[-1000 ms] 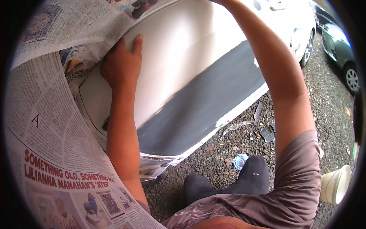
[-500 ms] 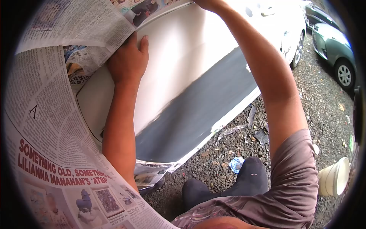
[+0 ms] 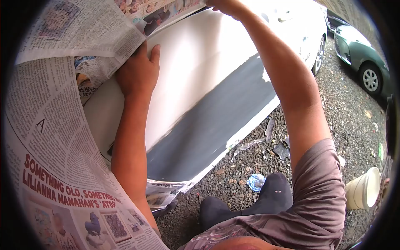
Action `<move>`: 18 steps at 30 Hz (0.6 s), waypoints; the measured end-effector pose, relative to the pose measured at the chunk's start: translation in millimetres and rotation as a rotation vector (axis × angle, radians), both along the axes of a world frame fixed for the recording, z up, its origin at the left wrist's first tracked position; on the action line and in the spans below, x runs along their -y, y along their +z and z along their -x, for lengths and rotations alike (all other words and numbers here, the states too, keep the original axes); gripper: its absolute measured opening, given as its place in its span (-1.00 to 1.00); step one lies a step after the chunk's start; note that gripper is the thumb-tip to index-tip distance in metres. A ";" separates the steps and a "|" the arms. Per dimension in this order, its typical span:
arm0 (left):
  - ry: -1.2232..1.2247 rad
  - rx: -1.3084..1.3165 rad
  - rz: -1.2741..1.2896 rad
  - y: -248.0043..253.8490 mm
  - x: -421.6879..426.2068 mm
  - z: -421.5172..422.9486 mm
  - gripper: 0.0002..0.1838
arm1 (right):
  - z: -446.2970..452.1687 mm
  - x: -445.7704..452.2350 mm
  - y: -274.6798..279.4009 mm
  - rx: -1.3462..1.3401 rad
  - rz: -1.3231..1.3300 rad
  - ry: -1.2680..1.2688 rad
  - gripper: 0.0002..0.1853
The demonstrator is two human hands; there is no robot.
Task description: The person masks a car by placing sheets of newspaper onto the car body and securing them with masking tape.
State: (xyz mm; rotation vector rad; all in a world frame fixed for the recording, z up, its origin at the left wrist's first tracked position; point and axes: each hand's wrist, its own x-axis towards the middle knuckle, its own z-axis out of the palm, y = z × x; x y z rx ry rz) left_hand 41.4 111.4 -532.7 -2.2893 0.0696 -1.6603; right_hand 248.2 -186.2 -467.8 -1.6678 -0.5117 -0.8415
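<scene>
A white car panel (image 3: 179, 79) with a dark grey band (image 3: 208, 121) along its lower part lies in front of me. Newspaper sheets (image 3: 54, 108) cover the area to its left and run along its upper edge. My left hand (image 3: 138, 71) rests at the panel's upper left edge, thumb apart, its fingertips hidden beneath the newspaper. At the top of the view, my right hand (image 3: 227, 7) is at the paper along the panel's upper edge, fingers bent and partly cut off by the frame.
Gravel ground (image 3: 246, 160) holds scraps of plastic and a crumpled blue-white wad (image 3: 256, 182) near my dark boots (image 3: 273, 196). A white bucket (image 3: 362, 189) stands at the right. A green car (image 3: 360, 58) is parked at the upper right.
My right hand has moved left along the panel's upper edge and shows more in view. Newspaper now covers my left fingertips. The whole view has shifted slightly.
</scene>
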 end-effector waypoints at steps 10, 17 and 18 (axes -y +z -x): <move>0.011 0.094 -0.121 -0.6 -3.6 -3.3 -0.45 | 27.1 3.5 9.0 -0.191 0.082 -0.016 -0.58; 0.021 0.094 -0.127 0.5 -3.4 -2.2 -0.46 | 34.7 8.9 10.4 -0.126 -0.002 0.102 -0.59; 0.021 0.093 -0.126 0.7 -2.0 -0.8 -0.46 | 35.0 9.4 10.3 -0.103 -0.018 0.125 -0.60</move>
